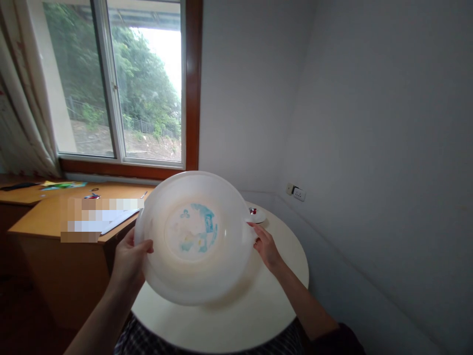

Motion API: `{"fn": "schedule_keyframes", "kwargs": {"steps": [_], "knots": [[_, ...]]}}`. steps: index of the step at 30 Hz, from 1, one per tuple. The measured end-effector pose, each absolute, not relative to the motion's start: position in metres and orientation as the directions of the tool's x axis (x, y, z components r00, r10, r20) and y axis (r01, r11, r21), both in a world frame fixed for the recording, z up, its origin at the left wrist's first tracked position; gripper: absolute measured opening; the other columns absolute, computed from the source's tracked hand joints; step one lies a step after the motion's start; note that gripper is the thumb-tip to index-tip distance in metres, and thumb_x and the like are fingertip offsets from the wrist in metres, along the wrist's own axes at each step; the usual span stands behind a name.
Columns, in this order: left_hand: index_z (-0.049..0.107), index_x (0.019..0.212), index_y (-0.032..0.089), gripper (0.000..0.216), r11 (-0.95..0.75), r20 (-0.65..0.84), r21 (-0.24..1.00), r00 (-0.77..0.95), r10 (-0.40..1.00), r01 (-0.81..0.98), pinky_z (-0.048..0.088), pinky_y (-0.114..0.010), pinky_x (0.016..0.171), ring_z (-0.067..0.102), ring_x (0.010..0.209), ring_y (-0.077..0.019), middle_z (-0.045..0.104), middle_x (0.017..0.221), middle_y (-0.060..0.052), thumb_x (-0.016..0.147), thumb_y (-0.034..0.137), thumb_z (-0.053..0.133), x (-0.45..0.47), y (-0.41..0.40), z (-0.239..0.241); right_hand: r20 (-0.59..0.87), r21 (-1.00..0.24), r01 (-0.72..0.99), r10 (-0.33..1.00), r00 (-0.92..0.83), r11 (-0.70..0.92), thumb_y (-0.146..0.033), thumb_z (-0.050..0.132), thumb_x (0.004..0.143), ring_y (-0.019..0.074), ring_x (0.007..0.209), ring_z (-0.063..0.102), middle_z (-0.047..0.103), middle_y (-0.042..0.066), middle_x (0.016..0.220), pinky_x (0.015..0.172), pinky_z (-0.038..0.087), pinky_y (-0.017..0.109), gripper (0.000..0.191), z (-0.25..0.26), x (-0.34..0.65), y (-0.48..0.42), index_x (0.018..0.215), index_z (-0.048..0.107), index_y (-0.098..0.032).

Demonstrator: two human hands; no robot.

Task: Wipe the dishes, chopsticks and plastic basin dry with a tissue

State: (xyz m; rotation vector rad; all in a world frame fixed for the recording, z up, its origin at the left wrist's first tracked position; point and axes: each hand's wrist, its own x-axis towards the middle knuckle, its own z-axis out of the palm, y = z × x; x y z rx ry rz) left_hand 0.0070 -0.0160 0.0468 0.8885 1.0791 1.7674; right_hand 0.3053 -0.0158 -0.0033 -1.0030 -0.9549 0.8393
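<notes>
A translucent white plastic basin (232, 256) is tilted up over the table, its inside facing me. A faded blue print covers part of its round bottom. My left hand (133, 254) grips the left rim, thumb over the inside and the other fingers hidden behind. At the right rim, my right hand (265, 246) has its fingers bent and closed on the edge; its thumb is not clearly visible. Just beyond that hand, a small white dish-like thing (260, 217) with a red and dark mark lies on the table, partly covered by the basin.
Below the basin stands a round white table (291, 246). To the left is a wooden desk (40, 217) with papers and small items, partly blurred out. A window (148, 98) with a curtain (22, 98) is behind. A wall socket (299, 194) sits at the right.
</notes>
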Motion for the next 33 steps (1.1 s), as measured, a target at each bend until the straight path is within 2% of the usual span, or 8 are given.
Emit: {"fn": "schedule_keyframes", "kwargs": {"steps": [3,9,13,17,20,24,27,33], "knots": [[0.057,0.059,0.017,0.023,-0.267,0.153,0.922,-0.371,0.916,-0.280,0.030,-0.018,0.035,0.040,0.040,-0.0090,0.047,0.040,0.008,0.038,0.009,0.050,0.005,-0.016,0.047,0.159,-0.898,-0.318,0.899,0.409,0.303,-0.044,0.066,0.056,0.0159,0.070,0.059,0.066,0.003,0.079,0.059,0.045,0.025,0.034,-0.005,0.307,-0.015,0.077,0.063,-0.017],[0.058,0.060,0.017,0.025,-0.299,0.186,0.910,-0.360,0.914,-0.289,0.031,-0.016,0.035,0.040,0.039,-0.0073,0.051,0.041,0.008,0.038,0.008,0.051,0.003,-0.019,0.049,0.094,-0.917,-0.304,0.881,0.464,0.258,-0.037,0.074,0.052,0.0089,0.046,0.050,0.061,-0.006,0.057,0.042,0.035,0.017,0.035,-0.017,0.306,-0.014,0.076,0.054,-0.020],[0.055,0.054,0.017,0.016,-0.339,0.250,0.904,-0.318,0.914,-0.262,0.029,-0.015,0.034,0.038,0.037,-0.0066,0.047,0.038,0.008,0.039,0.010,0.054,0.004,-0.023,0.050,0.027,-0.905,-0.383,0.925,0.378,0.183,-0.028,0.078,0.051,0.0133,0.058,0.060,0.068,0.001,0.072,0.050,0.047,0.023,0.043,-0.031,0.293,-0.015,0.088,0.059,-0.017],[0.058,0.059,0.018,0.019,-0.381,0.337,0.900,-0.216,0.916,-0.212,0.031,-0.017,0.035,0.040,0.039,-0.0083,0.048,0.041,0.008,0.041,0.012,0.058,0.005,-0.026,0.057,-0.103,-0.846,-0.528,0.948,0.301,0.076,-0.020,0.079,0.050,0.0189,0.064,0.065,0.069,0.007,0.073,0.058,0.055,0.031,0.033,-0.053,0.278,-0.011,0.078,0.064,-0.011],[0.058,0.068,0.019,0.024,-0.461,0.443,0.873,-0.136,0.886,-0.162,0.041,-0.021,0.045,0.051,0.053,-0.0131,0.057,0.059,0.004,0.045,0.013,0.063,0.005,-0.025,0.067,-0.122,-0.803,-0.586,0.934,0.336,0.106,-0.021,0.078,0.052,0.0187,0.063,0.065,0.068,0.005,0.069,0.060,0.056,0.031,0.028,-0.062,0.271,-0.007,0.074,0.063,-0.012],[0.053,0.083,0.023,0.034,-0.573,0.553,0.805,-0.154,0.819,-0.157,0.048,-0.028,0.071,0.058,0.086,-0.0203,0.060,0.093,0.000,0.054,0.020,0.070,0.006,-0.021,0.063,-0.113,-0.741,-0.646,0.913,0.391,0.185,-0.022,0.076,0.054,0.0187,0.072,0.066,0.069,0.003,0.074,0.068,0.057,0.031,0.028,-0.061,0.261,-0.003,0.078,0.063,-0.015],[0.048,0.105,0.024,0.050,-0.545,0.517,0.831,-0.203,0.831,-0.113,0.046,-0.036,0.084,0.054,0.101,-0.0244,0.057,0.109,-0.004,0.060,0.026,0.070,0.014,-0.022,0.037,-0.094,-0.698,-0.673,0.901,0.424,0.244,-0.023,0.075,0.056,0.0183,0.078,0.066,0.069,0.002,0.078,0.074,0.057,0.031,0.030,-0.058,0.245,-0.002,0.082,0.062,-0.016],[0.046,0.116,0.017,0.057,-0.437,0.416,0.899,-0.342,0.843,0.016,0.042,-0.043,0.093,0.052,0.109,-0.0286,0.054,0.116,-0.012,0.062,0.022,0.065,0.034,-0.030,-0.007,-0.059,-0.730,-0.626,0.888,0.457,0.274,-0.023,0.075,0.054,0.0206,0.081,0.066,0.070,0.005,0.082,0.075,0.056,0.032,0.033,-0.055,0.222,-0.001,0.083,0.062,-0.015]]}}
